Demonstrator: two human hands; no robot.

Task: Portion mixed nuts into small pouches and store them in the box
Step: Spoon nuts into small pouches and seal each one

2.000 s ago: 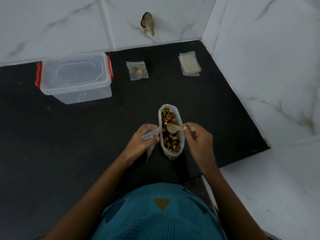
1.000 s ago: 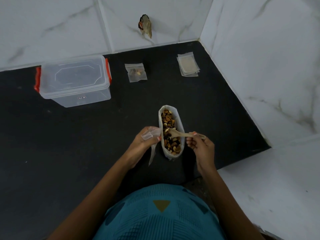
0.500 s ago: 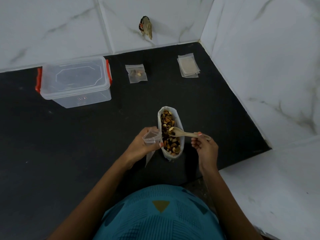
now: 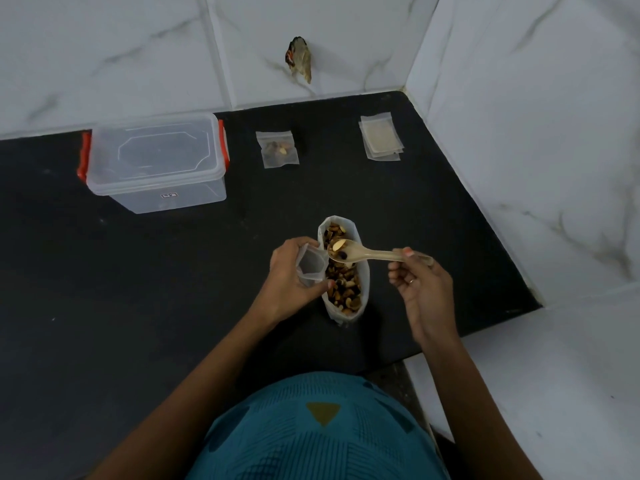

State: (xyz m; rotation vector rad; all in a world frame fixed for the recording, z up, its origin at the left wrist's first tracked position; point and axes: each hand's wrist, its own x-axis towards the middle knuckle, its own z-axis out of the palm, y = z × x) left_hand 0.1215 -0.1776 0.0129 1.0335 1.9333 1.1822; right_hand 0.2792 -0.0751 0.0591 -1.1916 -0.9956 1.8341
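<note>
An open bag of mixed nuts stands on the black counter. My left hand holds a small clear pouch with its mouth open, just left of the bag. My right hand pinches the handle of a beige plastic spoon. The spoon's bowl carries a few nuts and hovers over the bag, right beside the pouch's mouth. A filled pouch lies at the back. The clear box with red latches sits lidded at the back left.
A stack of empty pouches lies at the back right near the corner. White marble walls close the counter at the back and right. A small dark object hangs on the back wall. The black counter stretches to the left.
The spoon dipped into the bag's nuts, then rose loaded and swung left to the pouch's mouth. My left hand lifted the pouch slightly and held its mouth wider.
</note>
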